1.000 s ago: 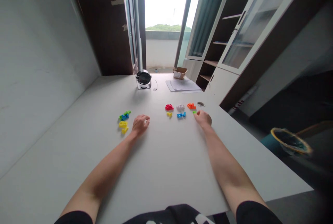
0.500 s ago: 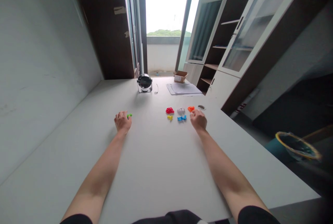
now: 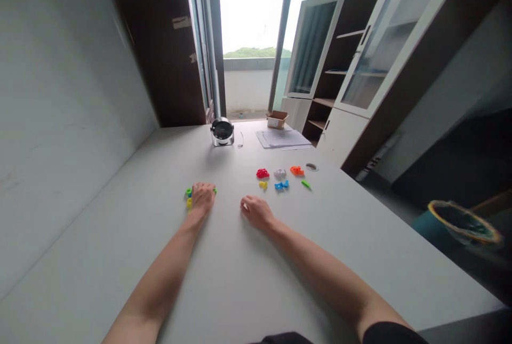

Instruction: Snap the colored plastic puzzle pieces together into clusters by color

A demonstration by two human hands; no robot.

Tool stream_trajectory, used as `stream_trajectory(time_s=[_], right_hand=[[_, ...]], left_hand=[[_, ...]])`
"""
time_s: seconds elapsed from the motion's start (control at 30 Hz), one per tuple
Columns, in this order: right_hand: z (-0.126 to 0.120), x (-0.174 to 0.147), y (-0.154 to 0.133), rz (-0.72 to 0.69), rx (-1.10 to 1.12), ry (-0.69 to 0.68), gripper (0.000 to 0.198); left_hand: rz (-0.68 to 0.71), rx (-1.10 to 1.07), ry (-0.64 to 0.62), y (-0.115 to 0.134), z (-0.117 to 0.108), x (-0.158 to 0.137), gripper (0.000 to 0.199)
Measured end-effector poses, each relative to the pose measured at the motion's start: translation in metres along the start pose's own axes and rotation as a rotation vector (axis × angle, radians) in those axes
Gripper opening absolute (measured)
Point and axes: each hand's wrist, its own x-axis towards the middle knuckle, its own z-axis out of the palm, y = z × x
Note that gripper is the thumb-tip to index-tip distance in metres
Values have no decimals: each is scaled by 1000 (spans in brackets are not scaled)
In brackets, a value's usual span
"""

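The right hand [image 3: 258, 212], seen beside the orange pieces [image 3: 296, 171] 0.5 s ago, has been drawn inward and is now held over bare surface, nearer the body than the small yellow piece [image 3: 263, 185]; the slim green piece [image 3: 306, 184], then covered, is now exposed at the outer end of the near row. The left hand [image 3: 203, 196] has been shifted rightward across the left-hand pile, so that its green ring-like piece [image 3: 189, 192] and yellow part [image 3: 189, 202] are uncovered at the left edge. A green tip [image 3: 215, 190] is seen at the left fingers; whether the left grip is closed on it cannot be told; the right grip is loosely curled, and whether anything is enclosed cannot be told.

The work is laid on a white desk [image 3: 240, 280], bordered by a pale wall [image 3: 60, 93] on the left; a bright window [image 3: 254, 8] is faced, with a glass-doored cabinet [image 3: 376, 61] at the right.

2 rows of 3 are formed on the right: red [image 3: 263, 173], white [image 3: 280, 173] and orange behind; yellow, blue [image 3: 281, 185] and green in front. Farther back, a round black device [image 3: 222, 129], papers [image 3: 286, 138] and a cardboard box [image 3: 277, 119] are set; most of the left pile is blocked from view by the left hand.
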Motion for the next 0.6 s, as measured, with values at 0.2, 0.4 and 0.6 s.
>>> stream_trajectory(time_s=[0.2,0.4,0.6], right_hand=[[2,6,10,91,72,47,12],[3,9,14,173,153,143,12],[4,9,17,163,214,140,11]], left_hand=[[112,-177,-28,35,6,-10,23],[117,-361,3,53,14,-16,37],[92,-366,56,52,10,-15,47]])
